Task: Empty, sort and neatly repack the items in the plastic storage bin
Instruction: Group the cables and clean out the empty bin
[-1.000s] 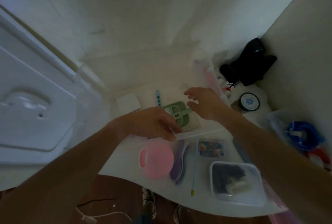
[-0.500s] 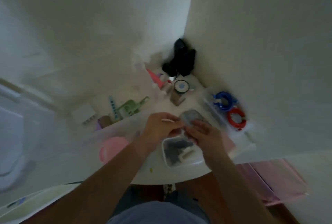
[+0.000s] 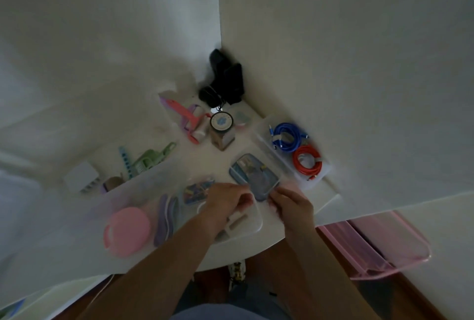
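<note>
1. A white bench (image 3: pixel 289 227) sits in a room corner, seen from above in dim, slightly blurred light.
2. At the far left, a clear plastic bin (image 3: pixel 143 186) lies on the bench. Beyond its wall are a white block (image 3: pixel 80 176), a blue comb (image 3: pixel 125 163) and a green scoop (image 3: pixel 151 159).
3. In front of the bin wall lie a pink round case (image 3: pixel 127 231) and, just right of it, a purple case (image 3: pixel 165 219).
4. A small box of coloured bits (image 3: pixel 196 191) sits right of those, near the left hand.
5. Further back are a pink and purple roller (image 3: pixel 188 122), a jar (image 3: pixel 221 129) with a round lid, and a black object (image 3: pixel 223 78) in the corner.
6. The left hand (image 3: pixel 225 204) has curled fingers over an open clear box (image 3: pixel 254 219) near the bench's front edge; what its grip closes on cannot be told.
7. The right hand (image 3: pixel 292 206) pinches the near end of a grey-blue lid (image 3: pixel 254 176), which is tilted above the box.
8. To the right, against the wall, a clear tray (image 3: pixel 318 178) holds a blue cable (image 3: pixel 287 137) coil and a red cable (image 3: pixel 307 162) coil side by side.
9. At the far right, below the bench, a pink lid (image 3: pixel 384 245) leans by the wall.
</note>
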